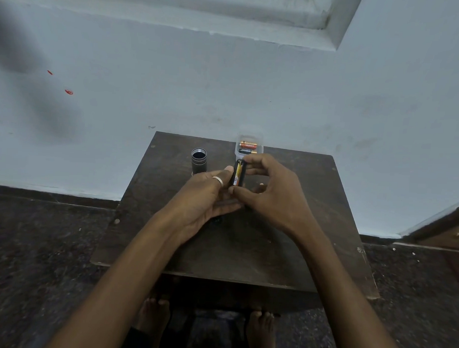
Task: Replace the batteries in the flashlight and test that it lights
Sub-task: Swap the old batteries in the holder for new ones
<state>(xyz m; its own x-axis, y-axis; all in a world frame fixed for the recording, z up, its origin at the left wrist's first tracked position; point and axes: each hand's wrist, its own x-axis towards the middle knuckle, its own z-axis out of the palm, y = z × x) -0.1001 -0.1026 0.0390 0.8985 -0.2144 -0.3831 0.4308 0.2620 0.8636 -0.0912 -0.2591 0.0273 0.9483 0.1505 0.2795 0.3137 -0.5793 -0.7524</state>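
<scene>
Above the small dark wooden table (285, 254), both hands meet around a black battery holder (239, 173) with a yellow-and-orange battery seated in it. My left hand (204, 196), a ring on one finger, supports the holder from the left and below. My right hand (269, 193) pinches it at the top and bottom with finger and thumb. The black flashlight body (199, 162) stands upright on the table to the left, its open end facing up. A clear plastic case (249, 146) with two or more batteries lies at the table's far edge.
The table stands against a pale blue wall (226, 82) on a dark speckled floor (38, 245). A person's bare feet (153, 317) show under the near edge. A door frame (442, 225) is at the right.
</scene>
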